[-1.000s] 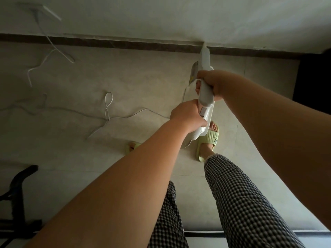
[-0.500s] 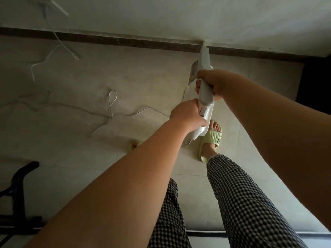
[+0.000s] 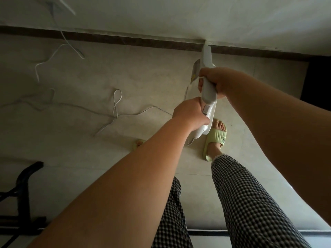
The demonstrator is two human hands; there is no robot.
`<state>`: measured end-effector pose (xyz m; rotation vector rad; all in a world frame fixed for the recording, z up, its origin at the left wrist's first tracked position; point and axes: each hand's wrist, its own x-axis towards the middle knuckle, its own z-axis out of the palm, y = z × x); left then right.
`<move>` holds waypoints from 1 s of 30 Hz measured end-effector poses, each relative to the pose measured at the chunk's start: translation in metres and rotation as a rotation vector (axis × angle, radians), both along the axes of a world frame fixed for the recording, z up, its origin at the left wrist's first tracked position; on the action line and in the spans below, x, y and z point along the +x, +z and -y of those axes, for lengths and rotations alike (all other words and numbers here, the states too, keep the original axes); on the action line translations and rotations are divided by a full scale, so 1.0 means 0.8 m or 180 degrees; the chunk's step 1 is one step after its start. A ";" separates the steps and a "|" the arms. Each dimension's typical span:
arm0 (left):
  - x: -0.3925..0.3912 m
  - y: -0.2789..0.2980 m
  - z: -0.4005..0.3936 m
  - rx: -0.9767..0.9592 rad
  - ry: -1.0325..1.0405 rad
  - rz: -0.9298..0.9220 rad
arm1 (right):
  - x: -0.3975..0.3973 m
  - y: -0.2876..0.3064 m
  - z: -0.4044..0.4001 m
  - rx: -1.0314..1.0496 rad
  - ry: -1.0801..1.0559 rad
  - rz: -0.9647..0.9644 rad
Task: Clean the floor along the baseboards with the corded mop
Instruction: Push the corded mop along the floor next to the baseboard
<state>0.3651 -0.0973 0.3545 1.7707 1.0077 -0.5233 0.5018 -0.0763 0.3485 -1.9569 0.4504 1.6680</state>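
Head view, single entry. Corded mop (image 3: 206, 93): white body, long axis running straight away from the person toward the wall, its far end reaching the dark baseboard (image 3: 125, 39); the head itself is too foreshortened to make out. Right hand (image 3: 217, 81): wrapping its fingers around the grey upper grip, farther forward and nearer the baseboard. Left hand (image 3: 189, 113): gripping the lower rear part of the body, fingers curled around it, closer to the person. White cord (image 3: 116, 104): trailing in loose loops over the tiled floor (image 3: 143, 72), off to the left of the mop. Green slipper (image 3: 215, 140): standing directly under the rear of the mop. Judgement: any sweep along the baseboard is going sideways, across this axis, and leftward travel risks meeting the cord.
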 end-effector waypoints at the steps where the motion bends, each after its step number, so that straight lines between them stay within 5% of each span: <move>1: -0.003 0.000 -0.003 -0.0002 -0.0014 0.0001 | -0.004 0.000 -0.002 -0.0001 -0.0009 0.0010; 30: -0.062 0.000 -0.056 0.0148 -0.0497 -0.0133 | -0.059 -0.025 -0.039 -0.0034 -0.0253 -0.0049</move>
